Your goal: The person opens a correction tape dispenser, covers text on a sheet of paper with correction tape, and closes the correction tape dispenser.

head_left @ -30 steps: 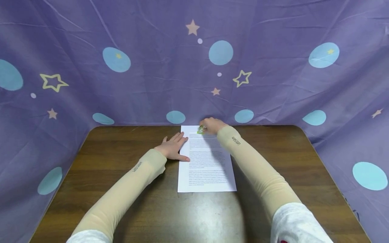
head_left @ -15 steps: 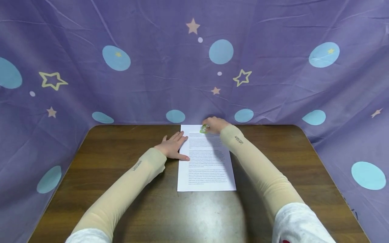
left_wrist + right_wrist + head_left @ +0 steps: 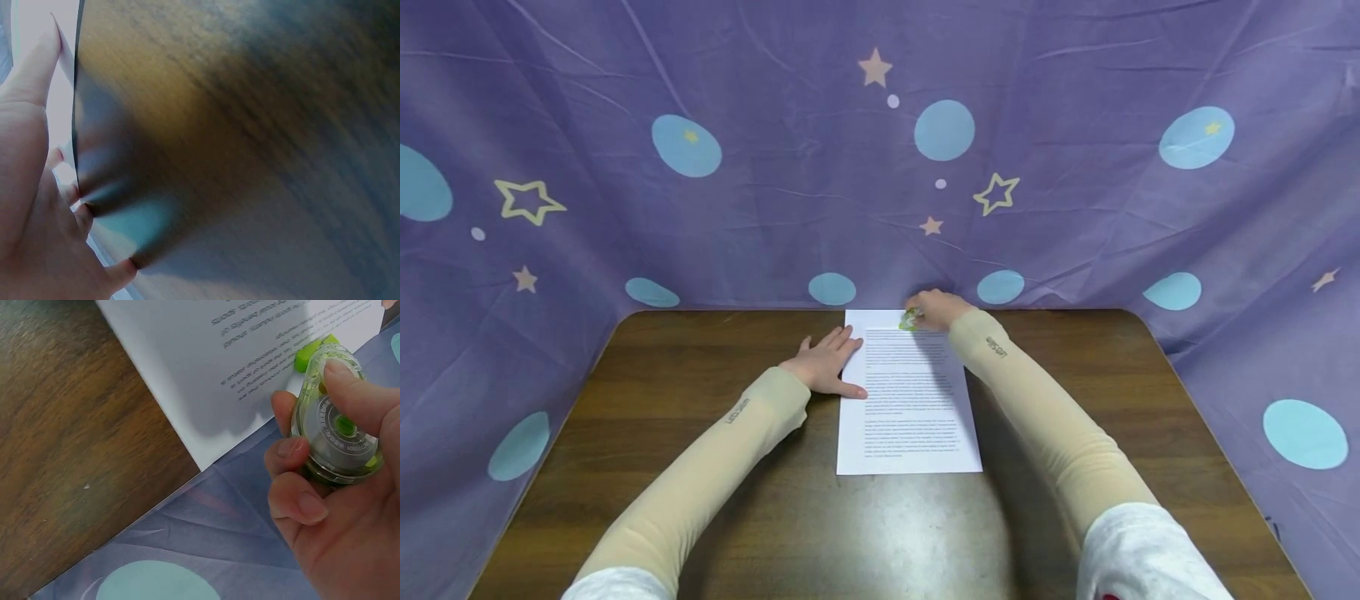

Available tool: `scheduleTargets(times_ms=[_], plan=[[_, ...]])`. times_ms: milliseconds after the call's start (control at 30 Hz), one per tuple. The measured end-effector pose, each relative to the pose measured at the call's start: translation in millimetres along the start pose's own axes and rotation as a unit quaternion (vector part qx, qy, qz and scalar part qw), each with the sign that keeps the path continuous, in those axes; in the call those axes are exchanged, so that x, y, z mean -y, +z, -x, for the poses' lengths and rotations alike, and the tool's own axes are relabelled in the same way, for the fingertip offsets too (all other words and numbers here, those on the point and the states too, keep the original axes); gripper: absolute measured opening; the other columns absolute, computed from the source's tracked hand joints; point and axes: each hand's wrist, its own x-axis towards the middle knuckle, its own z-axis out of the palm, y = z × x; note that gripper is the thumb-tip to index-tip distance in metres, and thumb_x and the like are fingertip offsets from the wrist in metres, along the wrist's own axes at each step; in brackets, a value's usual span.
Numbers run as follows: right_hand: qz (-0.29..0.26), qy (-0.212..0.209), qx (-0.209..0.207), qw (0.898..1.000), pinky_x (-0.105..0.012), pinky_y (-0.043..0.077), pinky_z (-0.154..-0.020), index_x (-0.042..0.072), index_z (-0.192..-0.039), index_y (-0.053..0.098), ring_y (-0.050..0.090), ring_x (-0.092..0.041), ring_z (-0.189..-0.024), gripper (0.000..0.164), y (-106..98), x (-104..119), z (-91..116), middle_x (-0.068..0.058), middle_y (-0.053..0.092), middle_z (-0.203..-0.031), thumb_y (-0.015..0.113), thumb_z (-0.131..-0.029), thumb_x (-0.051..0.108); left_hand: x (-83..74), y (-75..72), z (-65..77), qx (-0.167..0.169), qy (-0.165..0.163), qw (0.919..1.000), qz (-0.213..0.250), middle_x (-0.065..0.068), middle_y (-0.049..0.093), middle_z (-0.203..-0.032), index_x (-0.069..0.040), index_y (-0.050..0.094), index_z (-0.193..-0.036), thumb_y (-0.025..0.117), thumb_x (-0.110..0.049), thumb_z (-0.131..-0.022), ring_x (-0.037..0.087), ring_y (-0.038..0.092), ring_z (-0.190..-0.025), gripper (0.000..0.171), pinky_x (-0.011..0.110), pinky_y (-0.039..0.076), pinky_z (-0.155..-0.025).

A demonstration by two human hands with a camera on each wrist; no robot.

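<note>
A white sheet of printed paper [image 3: 910, 400] lies flat on the table. Along its left edge my left hand [image 3: 823, 367] rests with fingers spread, thumb and fingertips on the paper; the left wrist view shows the same hand [image 3: 37, 206] at the paper's margin. Near the top of the sheet my right hand [image 3: 938, 310] grips a clear and green correction tape [image 3: 910, 319]. Up close in the right wrist view, thumb and fingers hold the round transparent body of the correction tape [image 3: 344, 425], its green tip end by the first lines of text.
The brown wooden table [image 3: 715, 350] ends just behind the paper's top edge. A purple curtain [image 3: 760, 167] with stars and blue ovals hangs right at that back edge and along both sides.
My right hand has slid a little to the right along the top of the page with the correction tape. The left hand and the paper stay in place.
</note>
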Motion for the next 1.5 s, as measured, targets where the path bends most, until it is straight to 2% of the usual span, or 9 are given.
scheduleTargets(times_ms=[233,400,633,900,1067,1233,1500], plan=[[0.001,0.005,0.003,1.000,-0.049,0.052,-0.102,0.008,-0.122,0.073,0.068,-0.035,-0.116,0.021,-0.1,-5.6,2.3,-0.012,0.074,-0.120,0.068,-0.101,0.011,-0.2,-1.1,-0.8,0.001,0.003,1.0000,0.003,0.022,0.004,-0.173,-0.006,0.021,-0.166,0.071,-0.063,-0.091,0.038,0.004,-0.161,0.107,0.077,0.010,-0.117],[0.005,0.022,0.009,1.000,-0.049,0.050,-0.105,0.010,-0.132,0.070,0.065,-0.034,-0.122,0.030,-2.2,-8.5,6.0,-0.012,0.071,-0.128,0.067,-0.102,0.013,1.0,-1.3,-0.3,0.002,0.003,1.0000,0.007,0.022,0.003,-0.173,-0.006,0.020,-0.166,0.071,-0.063,-0.091,0.038,0.002,-0.161,0.107,0.076,0.009,-0.117],[0.015,0.020,-0.007,1.000,-0.048,0.052,-0.100,0.008,-0.128,0.071,0.068,-0.033,-0.114,0.028,-5.0,-9.9,15.2,-0.012,0.073,-0.122,0.067,-0.101,0.010,2.1,-1.8,1.4,-0.003,0.010,0.9998,0.015,0.025,0.005,-0.173,-0.004,0.023,-0.165,0.071,-0.064,-0.090,0.041,0.004,-0.160,0.108,0.077,0.008,-0.117],[0.010,0.029,0.003,1.000,-0.048,0.051,-0.102,0.007,-0.137,0.068,0.066,-0.032,-0.120,0.035,-6.8,-18.9,20.2,-0.014,0.069,-0.134,0.065,-0.102,0.011,1.2,-1.3,0.5,-0.003,0.003,0.9999,0.010,0.023,0.005,-0.173,-0.005,0.022,-0.165,0.073,-0.062,-0.090,0.040,0.004,-0.160,0.107,0.077,0.010,-0.117],[0.008,0.011,-0.006,1.000,-0.048,0.051,-0.103,0.004,-0.132,0.070,0.066,-0.036,-0.120,0.032,-7.1,-26.6,23.0,-0.015,0.071,-0.129,0.065,-0.100,0.007,3.1,0.5,-2.2,-0.006,0.002,1.0000,0.007,0.022,0.005,-0.173,-0.005,0.022,-0.166,0.073,-0.063,-0.089,0.039,0.004,-0.160,0.108,0.077,0.010,-0.117],[0.012,0.023,-0.005,1.000,-0.049,0.052,-0.102,0.006,-0.131,0.070,0.067,-0.036,-0.118,0.030,-5.4,-32.9,26.7,-0.015,0.072,-0.127,0.066,-0.101,0.009,4.0,2.7,-4.3,0.000,0.001,1.0000,0.009,0.021,0.003,-0.174,-0.006,0.021,-0.166,0.071,-0.064,-0.090,0.038,0.002,-0.161,0.108,0.076,0.008,-0.117],[0.016,0.015,-0.013,1.000,-0.048,0.053,-0.094,0.006,-0.114,0.073,0.069,-0.032,-0.101,0.015,-2.3,-44.0,30.5,-0.011,0.074,-0.108,0.067,-0.100,0.008,7.6,6.9,-8.4,0.005,0.001,0.9999,0.015,0.019,0.000,-0.174,-0.009,0.019,-0.167,0.071,-0.067,-0.088,0.036,-0.001,-0.161,0.111,0.076,0.006,-0.118]])
